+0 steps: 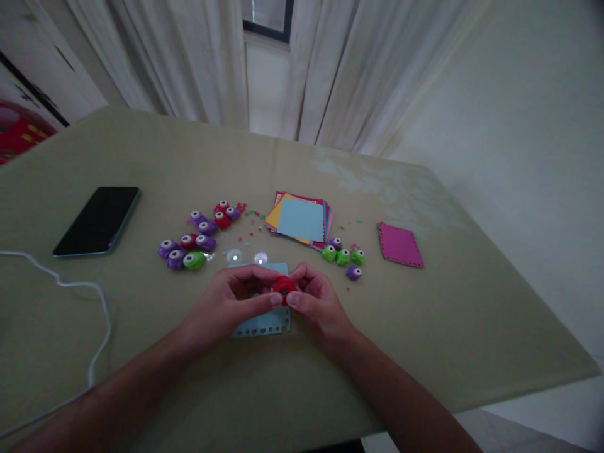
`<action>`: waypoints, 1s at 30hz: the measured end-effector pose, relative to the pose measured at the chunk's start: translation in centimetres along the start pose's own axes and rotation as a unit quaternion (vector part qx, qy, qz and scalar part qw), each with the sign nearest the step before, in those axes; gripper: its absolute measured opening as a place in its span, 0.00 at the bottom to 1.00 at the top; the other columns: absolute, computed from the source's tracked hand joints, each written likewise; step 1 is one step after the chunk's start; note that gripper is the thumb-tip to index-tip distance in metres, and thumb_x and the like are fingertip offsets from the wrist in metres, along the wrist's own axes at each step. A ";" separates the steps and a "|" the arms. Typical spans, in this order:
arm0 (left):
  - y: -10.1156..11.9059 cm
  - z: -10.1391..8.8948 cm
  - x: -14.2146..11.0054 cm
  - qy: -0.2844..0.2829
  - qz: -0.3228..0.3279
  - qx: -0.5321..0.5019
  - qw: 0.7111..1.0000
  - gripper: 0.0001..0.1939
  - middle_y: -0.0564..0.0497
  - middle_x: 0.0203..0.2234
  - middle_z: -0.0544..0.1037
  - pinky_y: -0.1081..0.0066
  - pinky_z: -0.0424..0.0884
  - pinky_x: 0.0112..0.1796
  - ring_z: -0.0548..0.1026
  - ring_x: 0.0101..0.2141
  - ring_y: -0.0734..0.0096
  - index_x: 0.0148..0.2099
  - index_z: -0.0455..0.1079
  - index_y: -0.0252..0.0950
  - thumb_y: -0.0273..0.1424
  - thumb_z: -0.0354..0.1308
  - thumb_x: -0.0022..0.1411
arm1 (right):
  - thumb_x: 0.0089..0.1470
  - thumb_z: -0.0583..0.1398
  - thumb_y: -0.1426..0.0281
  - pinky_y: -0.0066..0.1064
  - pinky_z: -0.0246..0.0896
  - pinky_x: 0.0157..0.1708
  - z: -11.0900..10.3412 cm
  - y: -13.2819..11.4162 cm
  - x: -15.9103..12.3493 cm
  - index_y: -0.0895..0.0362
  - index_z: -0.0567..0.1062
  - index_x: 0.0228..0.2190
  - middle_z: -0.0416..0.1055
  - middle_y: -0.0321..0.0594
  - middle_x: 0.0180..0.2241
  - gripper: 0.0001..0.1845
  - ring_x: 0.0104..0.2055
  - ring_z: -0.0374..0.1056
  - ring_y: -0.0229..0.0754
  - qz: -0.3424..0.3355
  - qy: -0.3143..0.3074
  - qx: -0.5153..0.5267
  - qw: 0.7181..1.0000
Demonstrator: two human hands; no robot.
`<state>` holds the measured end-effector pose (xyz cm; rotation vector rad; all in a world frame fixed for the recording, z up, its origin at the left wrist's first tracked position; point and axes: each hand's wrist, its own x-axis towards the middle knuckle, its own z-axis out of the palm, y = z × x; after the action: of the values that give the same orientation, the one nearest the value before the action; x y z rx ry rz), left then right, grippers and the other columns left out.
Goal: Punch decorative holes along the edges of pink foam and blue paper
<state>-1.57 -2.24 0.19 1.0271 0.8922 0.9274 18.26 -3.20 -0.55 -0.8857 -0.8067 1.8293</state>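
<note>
A small red craft punch (284, 286) is pinched between the fingertips of my left hand (238, 292) and my right hand (318, 299). Below them is a light blue paper square (262, 324) with small shaped holes along its near edge. My left hand covers part of the paper. Whether the paper's right edge sits in the punch's slot I cannot tell. Two clear round discs (260, 258) lie just beyond the paper. To the left are several purple, red and green punches (189, 242), and more green and purple punches (343, 256) sit to the right.
A stack of coloured paper squares (302, 219) lies beyond my hands, with punched-out bits (248, 212) scattered nearby. A pink square with a punched border (401, 245) is at the right. On the left are a dark-screened tablet or phone (98, 220) and a white cable (101, 299).
</note>
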 end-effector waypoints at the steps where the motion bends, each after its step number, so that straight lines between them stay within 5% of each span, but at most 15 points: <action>1: 0.0 -0.2 0.2 -0.003 0.006 0.010 1.000 0.16 0.48 0.36 0.86 0.68 0.80 0.37 0.83 0.36 0.65 0.46 0.84 0.38 0.36 0.78 0.57 | 0.44 0.80 0.61 0.27 0.64 0.34 0.0 -0.1 0.2 0.53 0.76 0.35 0.76 0.31 0.31 0.22 0.31 0.70 0.36 -0.005 -0.005 -0.001 1.000; 11: -0.1 -0.6 0.8 -0.025 0.107 0.081 0.991 0.14 0.47 0.45 0.86 0.65 0.81 0.47 0.85 0.44 0.61 0.52 0.84 0.41 0.34 0.73 0.64 | 0.46 0.80 0.63 0.29 0.70 0.38 -0.8 -0.6 1.2 0.52 0.73 0.39 0.77 0.33 0.37 0.25 0.36 0.74 0.38 -0.043 -0.026 -0.084 0.995; 16: -0.4 -1.5 1.3 -0.006 0.176 0.189 0.966 0.13 0.47 0.45 0.86 0.64 0.81 0.46 0.84 0.45 0.61 0.52 0.84 0.41 0.36 0.70 0.67 | 0.48 0.77 0.61 0.31 0.67 0.36 -2.0 -2.0 1.3 0.51 0.69 0.37 0.73 0.33 0.35 0.25 0.34 0.71 0.40 -0.100 -0.013 -0.237 0.966; 19: -0.7 -2.6 1.7 0.042 0.218 0.330 0.918 0.12 0.47 0.45 0.85 0.62 0.80 0.45 0.84 0.42 0.61 0.53 0.82 0.40 0.37 0.66 0.71 | 0.55 0.72 0.64 0.32 0.63 0.33 -3.1 -2.9 1.3 0.52 0.69 0.38 0.72 0.33 0.33 0.17 0.31 0.67 0.40 -0.164 0.061 -0.433 0.884; 24: -1.3 -3.8 1.9 0.023 0.313 0.574 0.756 0.11 0.45 0.42 0.84 0.53 0.76 0.48 0.81 0.44 0.54 0.48 0.82 0.38 0.33 0.58 0.76 | 0.58 0.65 0.70 0.33 0.60 0.33 -4.8 -3.2 1.8 0.53 0.68 0.32 0.70 0.34 0.30 0.09 0.29 0.65 0.42 -0.198 0.139 -0.635 0.734; 30: -1.6 -3.1 1.8 -0.026 0.307 0.616 0.725 0.11 0.44 0.50 0.83 0.52 0.73 0.52 0.80 0.49 0.52 0.54 0.79 0.39 0.35 0.60 0.75 | 0.60 0.63 0.71 0.37 0.64 0.40 -5.0 -2.3 2.3 0.53 0.69 0.32 0.70 0.42 0.38 0.08 0.39 0.69 0.48 -0.264 0.220 -0.707 0.618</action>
<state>-3.46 -0.10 -2.48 2.6203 1.1400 0.7454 22.72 0.52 -1.81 -1.6591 -1.9187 0.0722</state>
